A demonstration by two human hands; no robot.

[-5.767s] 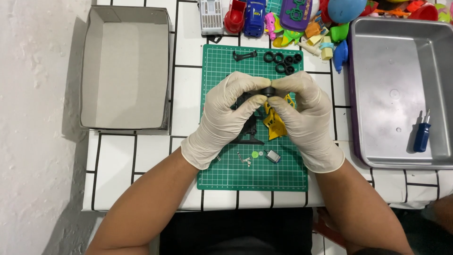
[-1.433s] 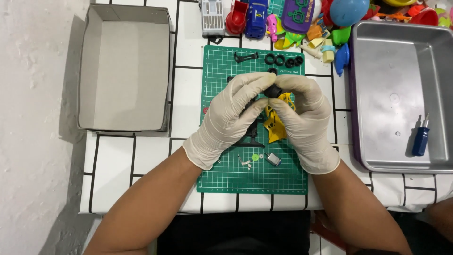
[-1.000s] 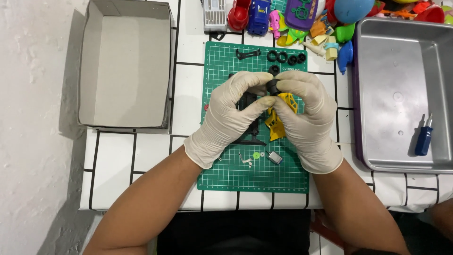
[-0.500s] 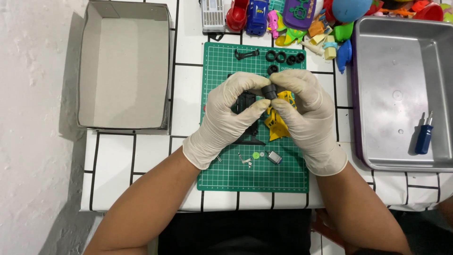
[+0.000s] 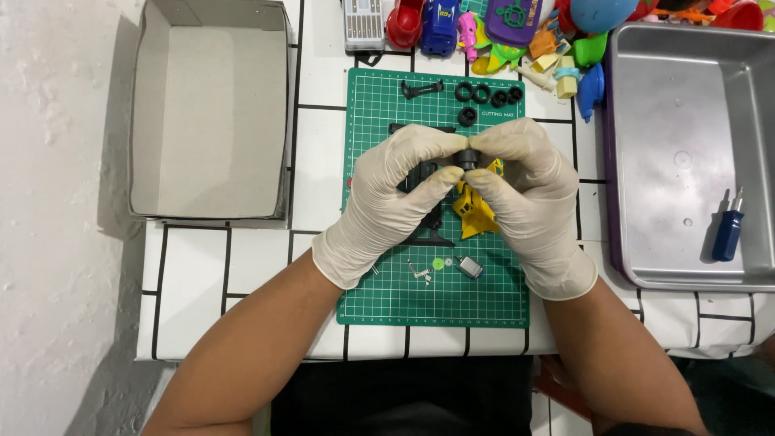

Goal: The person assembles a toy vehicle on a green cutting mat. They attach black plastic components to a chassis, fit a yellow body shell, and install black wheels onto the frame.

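Head view: both gloved hands have barely shifted over the green cutting mat (image 5: pixel 379 299). Left hand (image 5: pixel 387 202) and right hand (image 5: pixel 529 194) still pinch a small black wheel (image 5: pixel 467 158) between fingertips, yellow toy body (image 5: pixel 475 211) just beneath.

Item 1: small black wheel (image 5: pixel 467 156), round and dark, rubber-like. I pinch it between the thumb and forefinger tips of both my hands, raised above the green cutting mat; only part of its rim shows between my gloved fingers.

Item 2: yellow toy body part (image 5: pixel 475 211), bright yellow plastic, angular, with pointed edges. It sits just below the wheel, partly covered by my right hand (image 5: pixel 529 202), its lower end pointing down toward the mat.

Item 3: black toy frame (image 5: pixel 429 208), flat, dark, elongated. It lies under my left hand (image 5: pixel 387 202), mostly hidden; its bottom bar shows just beside the yellow part.
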